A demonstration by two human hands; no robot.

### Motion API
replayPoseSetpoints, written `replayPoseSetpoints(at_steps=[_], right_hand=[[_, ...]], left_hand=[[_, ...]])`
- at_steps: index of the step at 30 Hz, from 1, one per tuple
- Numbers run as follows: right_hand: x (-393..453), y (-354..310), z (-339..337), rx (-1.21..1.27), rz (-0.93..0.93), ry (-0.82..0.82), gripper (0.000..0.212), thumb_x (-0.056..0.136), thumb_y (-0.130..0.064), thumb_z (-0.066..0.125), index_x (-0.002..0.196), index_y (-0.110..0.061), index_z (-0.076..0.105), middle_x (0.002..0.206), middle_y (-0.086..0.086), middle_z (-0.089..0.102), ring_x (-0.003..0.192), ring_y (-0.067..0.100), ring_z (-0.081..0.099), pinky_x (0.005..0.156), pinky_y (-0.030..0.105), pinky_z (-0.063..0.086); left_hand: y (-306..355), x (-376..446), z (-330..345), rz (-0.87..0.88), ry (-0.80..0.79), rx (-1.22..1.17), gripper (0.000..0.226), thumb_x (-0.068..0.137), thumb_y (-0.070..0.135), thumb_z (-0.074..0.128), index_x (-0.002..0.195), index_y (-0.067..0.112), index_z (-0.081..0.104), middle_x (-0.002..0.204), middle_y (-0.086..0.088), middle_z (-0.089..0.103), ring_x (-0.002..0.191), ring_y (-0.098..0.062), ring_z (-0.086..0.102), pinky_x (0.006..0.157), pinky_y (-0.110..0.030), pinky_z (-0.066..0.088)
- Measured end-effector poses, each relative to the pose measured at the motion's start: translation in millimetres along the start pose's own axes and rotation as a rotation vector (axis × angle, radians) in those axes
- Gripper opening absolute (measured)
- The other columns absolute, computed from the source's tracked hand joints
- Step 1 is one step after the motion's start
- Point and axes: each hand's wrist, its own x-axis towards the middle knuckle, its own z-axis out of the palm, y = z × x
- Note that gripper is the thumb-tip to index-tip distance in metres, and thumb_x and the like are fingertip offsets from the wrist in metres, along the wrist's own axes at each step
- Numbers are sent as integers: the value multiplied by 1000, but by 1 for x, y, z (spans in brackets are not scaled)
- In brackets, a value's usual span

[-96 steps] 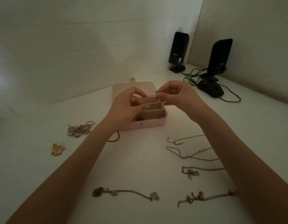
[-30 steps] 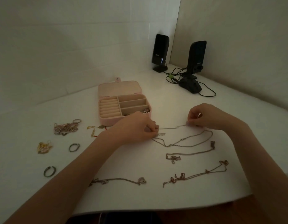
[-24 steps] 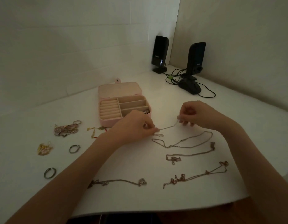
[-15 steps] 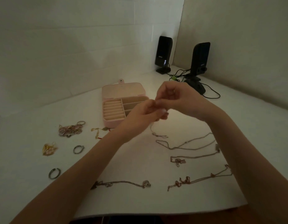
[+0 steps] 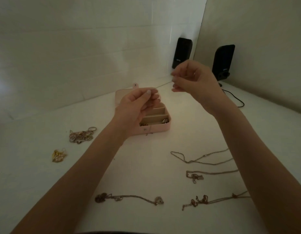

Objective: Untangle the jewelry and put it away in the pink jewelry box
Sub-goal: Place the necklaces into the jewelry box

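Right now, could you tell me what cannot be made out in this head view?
- Pink box: the left hand covers its left compartments.
- Thin chain between left hand and right hand: too fine and dim to follow; its ends vanish in the fingers.
- Three chains at right: the right forearm hides their right ends.
- Tangled pile: too small to count pieces.

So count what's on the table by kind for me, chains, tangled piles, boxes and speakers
Chains lying loose: 4
Chain held between left hand and right hand: 1
Tangled piles: 2
Pink box: 1
Speakers: 2
Total: 10
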Motion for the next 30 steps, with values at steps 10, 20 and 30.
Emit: replayPoseSetpoints(at_steps=[10, 20, 30], right_hand=[[18, -8, 0, 268, 1, 118, 12, 89, 6, 54, 90, -5, 58, 78, 11, 57, 68, 12, 66, 71, 27, 56], [27, -4, 1, 237, -8, 128, 11, 89, 4, 57, 90, -7, 59, 81, 9, 56, 67, 11, 65, 72, 28, 56], [30, -7, 6, 313, -51, 104, 10, 89, 4, 57, 90, -5, 59, 79, 9, 56, 69, 13, 63, 73, 29, 55]], left_hand=[[-6, 5, -14, -39, -42, 266, 21, 94, 9, 49, 79, 11, 62, 61, 6, 63, 58, -8, 58, 62, -19, 51], [0, 5, -17, 267, 48, 916, 8, 85, 11, 64, 82, 17, 69, 76, 11, 64, 66, -4, 58, 62, -6, 42], [9, 8, -12, 219, 186, 460, 8, 92, 5, 53, 88, 9, 59, 77, -9, 68, 64, -15, 70, 60, -23, 56]])
